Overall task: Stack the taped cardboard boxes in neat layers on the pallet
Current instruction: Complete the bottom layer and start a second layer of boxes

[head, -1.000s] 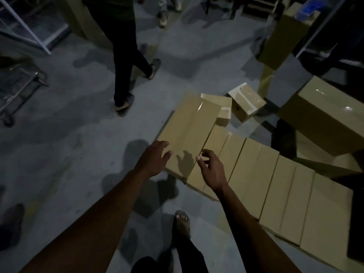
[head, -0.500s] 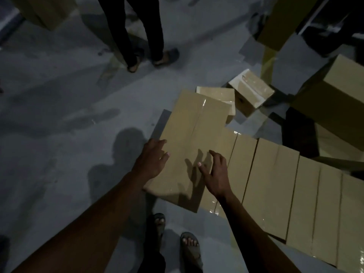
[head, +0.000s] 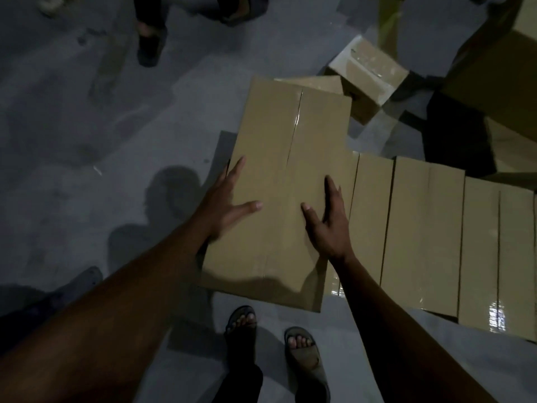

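A: The taped box (head: pixel 286 181) at frame centre is touched by both hands: the left hand (head: pixel 225 205) is laid flat along its left edge, the right hand (head: pixel 327 225) spread on its top, nothing clasped.

B: Stiff cardboard and slick tape are suggested; weight cannot be told. The side edges are best gripped, beside the row of boxes (head: pixel 424 234) at right.

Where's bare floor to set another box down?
Bare grey concrete floor left of the large taped cardboard box that both hands touch. Crowded on the right: row of flat boxes, tilted small box.
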